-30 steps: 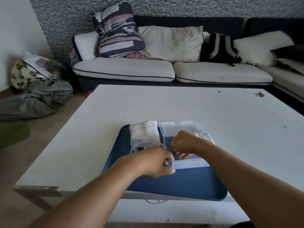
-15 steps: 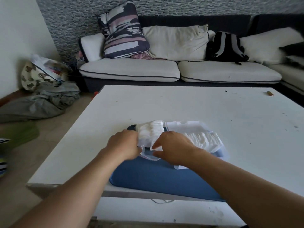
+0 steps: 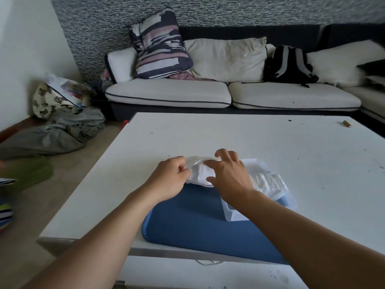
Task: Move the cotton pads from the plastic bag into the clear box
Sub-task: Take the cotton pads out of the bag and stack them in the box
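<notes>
A clear plastic bag (image 3: 199, 171) holding white cotton pads lies at the far end of a blue tray (image 3: 187, 224). My left hand (image 3: 168, 176) pinches the bag's left edge with closed fingers. My right hand (image 3: 227, 174) rests on top of the bag, fingers spread and pressing on it. Right of the bag stands the clear box (image 3: 266, 190), with a row of white cotton pads (image 3: 268, 182) inside; my right forearm hides its near left part.
The tray sits at the near edge of a white table (image 3: 250, 138). A small brown object (image 3: 346, 123) lies at the far right of the table. Behind are a sofa (image 3: 208, 92) with cushions and a black backpack (image 3: 290, 65); clothes lie on the floor at left.
Both hands moved from the near end of the box up to the bag. My left hand now grips the bag's left edge and my right hand has spread over its top.
</notes>
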